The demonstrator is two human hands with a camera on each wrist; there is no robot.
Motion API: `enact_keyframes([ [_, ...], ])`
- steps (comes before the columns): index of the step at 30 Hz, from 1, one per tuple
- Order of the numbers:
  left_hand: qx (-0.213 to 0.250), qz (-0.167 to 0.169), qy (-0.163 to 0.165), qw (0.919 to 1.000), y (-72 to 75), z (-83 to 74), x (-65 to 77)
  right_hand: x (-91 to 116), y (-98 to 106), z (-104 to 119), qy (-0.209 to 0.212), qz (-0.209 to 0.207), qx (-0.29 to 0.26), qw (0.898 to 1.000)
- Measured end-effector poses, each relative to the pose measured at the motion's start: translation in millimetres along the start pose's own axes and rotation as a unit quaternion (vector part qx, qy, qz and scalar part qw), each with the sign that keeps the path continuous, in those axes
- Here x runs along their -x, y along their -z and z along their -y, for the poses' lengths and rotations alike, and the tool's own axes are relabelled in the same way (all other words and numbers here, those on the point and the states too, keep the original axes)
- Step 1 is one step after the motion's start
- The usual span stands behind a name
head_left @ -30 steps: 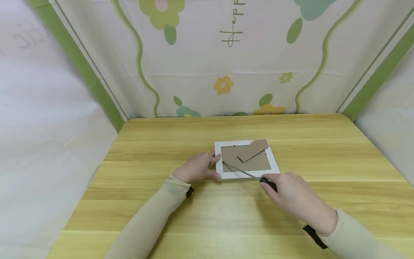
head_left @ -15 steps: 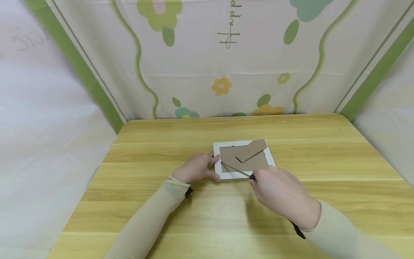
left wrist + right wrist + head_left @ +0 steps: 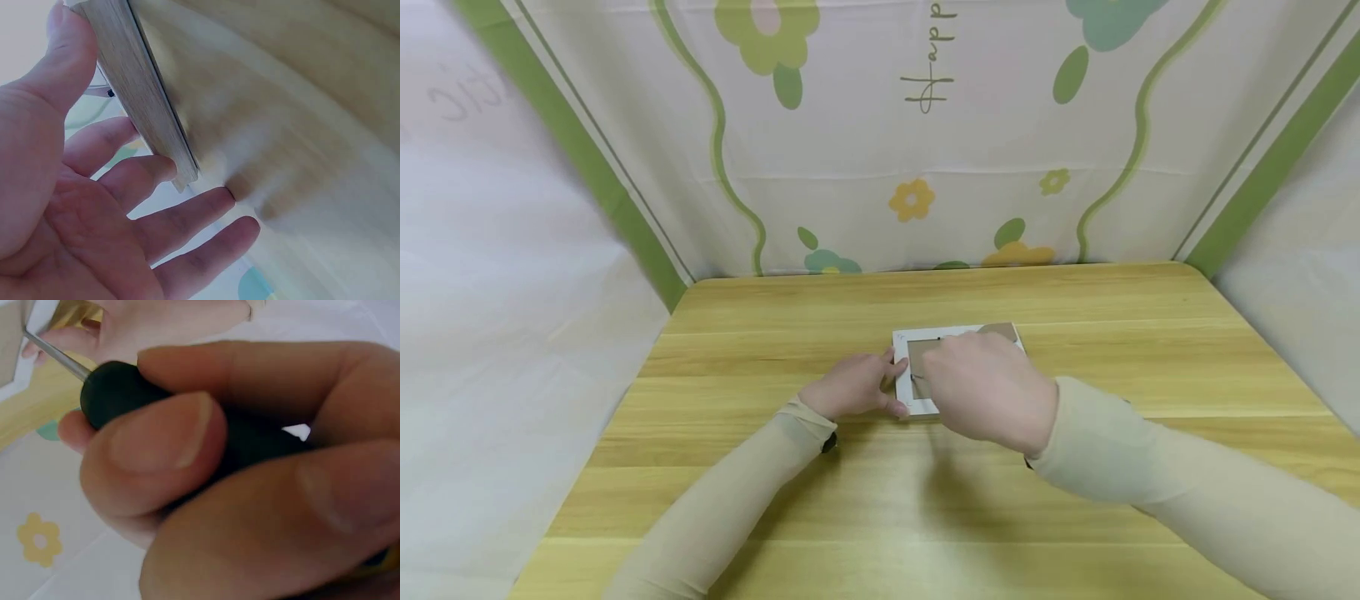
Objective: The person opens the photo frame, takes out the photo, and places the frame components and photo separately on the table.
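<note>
A picture frame [image 3: 925, 335] lies face down on the table, its brown backing board [image 3: 922, 358] showing inside a white border. My left hand [image 3: 850, 387] rests at the frame's left edge; in the left wrist view its thumb and two fingers touch the wood-grain side [image 3: 137, 81], while the other fingers stretch away from it. My right hand [image 3: 988, 387] grips a screwdriver [image 3: 125, 394] by its dark handle, above the backing. The screwdriver's thin metal tip reaches the inner left edge of the border. Most of the stand flap and the frame's right part are hidden behind that hand.
The wood-grain table [image 3: 850, 517] runs out around the frame on all sides. Behind it hangs a white curtain [image 3: 835, 150] with flowers and green lines, and pale cloth [image 3: 512, 333] hangs at the left.
My right hand has moved left and up over the frame, now covering most of the flap and the screwdriver. The tip stays by the left inner edge. My left hand has kept its place.
</note>
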State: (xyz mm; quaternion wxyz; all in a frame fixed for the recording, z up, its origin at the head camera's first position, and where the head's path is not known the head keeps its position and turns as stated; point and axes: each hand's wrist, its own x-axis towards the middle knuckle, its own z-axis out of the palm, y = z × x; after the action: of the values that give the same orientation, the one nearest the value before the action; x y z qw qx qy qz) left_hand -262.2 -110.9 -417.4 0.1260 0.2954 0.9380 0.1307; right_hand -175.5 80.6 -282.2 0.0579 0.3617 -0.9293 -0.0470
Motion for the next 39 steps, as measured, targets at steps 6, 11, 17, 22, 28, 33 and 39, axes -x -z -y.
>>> enact_keyframes([
  [6, 0.0, -0.007, -0.023, 0.9997, 0.8, 1.6, 1.3, -20, 12, 5, 0.009, 0.083, 0.012, 0.996],
  [11, 0.03, -0.028, -0.055, 0.9976, 1.9, 1.5, 2.7, -27, 16, 8, 0.007, 0.109, 0.014, 0.994],
  [17, 0.044, -0.039, -0.059, 0.9966, 2.5, 0.6, 3.1, -32, 15, 12, 0.006, 0.108, 0.017, 0.994],
  [22, 0.065, -0.042, -0.053, 0.9956, 3.5, -0.1, 4.6, -33, 16, 15, 0.026, 0.101, 0.042, 0.994],
  [28, 0.069, -0.049, -0.054, 0.995, 3.0, -0.1, 4.8, -33, 18, 14, 0.068, 0.055, 0.06, 0.994],
  [33, 0.062, -0.059, -0.064, 0.9942, 2.8, -0.6, 4.6, -37, 20, 14, 0.09, 0.043, 0.047, 0.994],
  [39, 0.062, -0.072, -0.069, 0.9931, 2.1, -0.4, 4.1, -42, 23, 17, 0.085, 0.061, 0.056, 0.993],
])
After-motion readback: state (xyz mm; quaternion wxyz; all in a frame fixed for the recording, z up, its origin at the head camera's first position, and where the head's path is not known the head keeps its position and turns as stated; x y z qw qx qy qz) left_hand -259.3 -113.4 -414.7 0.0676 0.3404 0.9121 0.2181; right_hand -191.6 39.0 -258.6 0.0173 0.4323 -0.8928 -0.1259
